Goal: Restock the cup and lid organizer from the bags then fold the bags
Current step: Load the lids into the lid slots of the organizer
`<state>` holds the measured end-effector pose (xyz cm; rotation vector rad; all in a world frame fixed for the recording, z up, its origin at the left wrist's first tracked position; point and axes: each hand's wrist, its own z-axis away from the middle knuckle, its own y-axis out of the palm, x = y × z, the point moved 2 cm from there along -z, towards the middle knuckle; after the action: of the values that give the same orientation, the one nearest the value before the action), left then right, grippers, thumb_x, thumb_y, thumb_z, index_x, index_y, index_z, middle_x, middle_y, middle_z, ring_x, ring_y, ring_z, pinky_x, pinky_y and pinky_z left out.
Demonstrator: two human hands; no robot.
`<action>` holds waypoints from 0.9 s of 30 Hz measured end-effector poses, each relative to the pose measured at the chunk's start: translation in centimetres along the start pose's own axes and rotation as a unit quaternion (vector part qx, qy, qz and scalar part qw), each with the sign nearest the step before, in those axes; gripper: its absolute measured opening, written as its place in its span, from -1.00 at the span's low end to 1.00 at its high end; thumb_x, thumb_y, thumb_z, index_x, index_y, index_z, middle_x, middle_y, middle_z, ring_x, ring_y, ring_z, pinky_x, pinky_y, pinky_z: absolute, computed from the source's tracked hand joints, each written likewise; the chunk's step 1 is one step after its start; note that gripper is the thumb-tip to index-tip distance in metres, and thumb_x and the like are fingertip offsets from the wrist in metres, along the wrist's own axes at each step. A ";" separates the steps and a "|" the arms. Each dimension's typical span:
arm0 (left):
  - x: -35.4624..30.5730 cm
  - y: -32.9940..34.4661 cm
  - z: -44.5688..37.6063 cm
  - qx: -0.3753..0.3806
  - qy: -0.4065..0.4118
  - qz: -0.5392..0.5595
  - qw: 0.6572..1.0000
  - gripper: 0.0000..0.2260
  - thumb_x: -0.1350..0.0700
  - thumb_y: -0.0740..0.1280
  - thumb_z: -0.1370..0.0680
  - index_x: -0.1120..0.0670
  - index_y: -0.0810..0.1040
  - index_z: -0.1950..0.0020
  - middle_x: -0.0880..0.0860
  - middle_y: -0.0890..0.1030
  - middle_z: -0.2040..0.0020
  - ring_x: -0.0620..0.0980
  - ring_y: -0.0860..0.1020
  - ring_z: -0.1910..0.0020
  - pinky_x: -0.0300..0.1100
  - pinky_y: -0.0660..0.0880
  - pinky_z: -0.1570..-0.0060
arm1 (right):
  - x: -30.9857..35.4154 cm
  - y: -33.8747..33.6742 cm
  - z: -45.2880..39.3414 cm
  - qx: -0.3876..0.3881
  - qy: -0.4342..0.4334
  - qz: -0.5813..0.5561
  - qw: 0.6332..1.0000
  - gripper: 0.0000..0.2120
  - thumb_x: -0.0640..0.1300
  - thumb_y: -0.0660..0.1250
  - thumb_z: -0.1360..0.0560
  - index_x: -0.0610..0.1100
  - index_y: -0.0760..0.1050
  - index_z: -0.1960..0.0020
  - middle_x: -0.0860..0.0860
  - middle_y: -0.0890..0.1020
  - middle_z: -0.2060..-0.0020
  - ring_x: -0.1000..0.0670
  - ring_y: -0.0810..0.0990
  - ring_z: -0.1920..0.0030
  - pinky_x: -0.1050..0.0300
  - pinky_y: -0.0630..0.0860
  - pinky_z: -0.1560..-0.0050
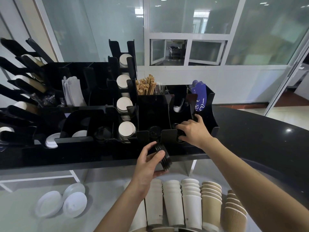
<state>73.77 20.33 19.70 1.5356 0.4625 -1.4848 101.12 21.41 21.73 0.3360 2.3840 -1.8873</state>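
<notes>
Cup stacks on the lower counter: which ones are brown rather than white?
The two rightmost stacks: the ribbed brown stack and the tilted brown stack at the row's end. The white stacks stand left of them.

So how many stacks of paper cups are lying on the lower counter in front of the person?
5 at least: three white stacks side by side, then two brown ribbed stacks to their right. The left forearm and the frame's bottom edge may hide more.

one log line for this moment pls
left hand: holds black lids | right hand: places lids in organizer slot | cups: waiting below
</notes>
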 end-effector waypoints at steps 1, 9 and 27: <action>0.0 0.0 0.0 0.000 0.000 -0.001 1.000 -0.62 0.08 0.48 -0.55 -0.15 0.55 -0.34 0.05 0.71 -0.08 0.10 0.69 -0.13 0.23 0.65 -0.07 | 0.2 0.0 0.1 -0.001 0.002 0.000 1.000 -0.53 0.13 0.48 -0.49 0.06 0.56 -0.36 0.06 0.68 -0.18 -0.09 0.62 -0.24 -0.38 0.15 -0.48; 0.0 0.1 0.2 0.002 0.002 -0.006 1.000 -0.62 0.07 0.49 -0.54 -0.18 0.56 -0.34 0.05 0.71 -0.09 0.10 0.69 -0.14 0.22 0.65 -0.07 | 0.5 0.3 0.6 -0.038 -0.001 0.015 0.999 -0.64 0.11 0.50 -0.47 0.05 0.65 -0.23 0.07 0.69 -0.15 -0.07 0.64 -0.16 -0.29 0.28 -0.36; 0.0 0.2 0.9 0.015 0.005 -0.007 1.000 -0.55 -0.02 0.52 -0.47 -0.21 0.55 -0.33 0.11 0.66 -0.19 0.12 0.68 -0.16 0.19 0.66 -0.07 | 1.6 1.0 1.5 -0.041 0.048 -0.001 0.998 -0.63 0.04 0.50 -0.49 0.08 0.62 -0.29 0.10 0.67 -0.26 -0.10 0.61 -0.26 -0.39 0.14 -0.46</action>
<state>73.44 19.53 19.85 1.5666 0.4599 -1.5011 99.64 20.37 20.08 0.4284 2.5160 -1.8065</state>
